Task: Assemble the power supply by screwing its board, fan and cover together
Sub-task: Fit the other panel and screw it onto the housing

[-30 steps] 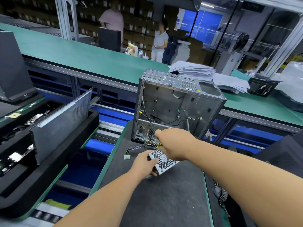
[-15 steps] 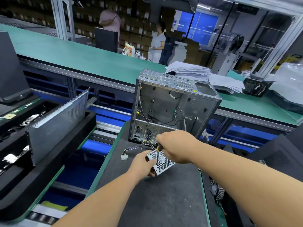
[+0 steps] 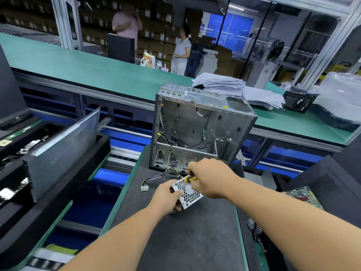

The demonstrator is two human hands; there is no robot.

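A: Which step is this?

B: Screw-driving, I'd judge. The left hand (image 3: 166, 198) grips the supply (image 3: 188, 193) by its near-left edge, fingers curled round it, steadying it on the dark desk (image 3: 191, 241) about midway up, in front of the case. The right hand (image 3: 210, 179) is closed round a yellow-handled screwdriver (image 3: 190, 178), tip down at the far-left corner of the perforated cover.

A: So the cover is on?

B: It sits on the box. How many screws are in I cannot tell; they are too small.

A: What does the next move call for?

B: Probably keeping the driver square in the screw head with downward pressure while the left hand stops the box turning. A slip could send the tip across the grille.

A: And the cables?

B: A bundle (image 3: 166, 174) runs from the supply's far side to a white plug (image 3: 144, 187) lying on the desk near its left edge.

A: Further back?

B: An open metal case (image 3: 199, 128) stands upright at the desk's far end. Left, black foam trays (image 3: 64, 173) hold a metal panel (image 3: 64, 151). Right, a circuit board (image 3: 304, 196) shows. Beyond, a green bench (image 3: 88, 69) carries stacked papers (image 3: 234, 87); two people stand before shelves of cartons.
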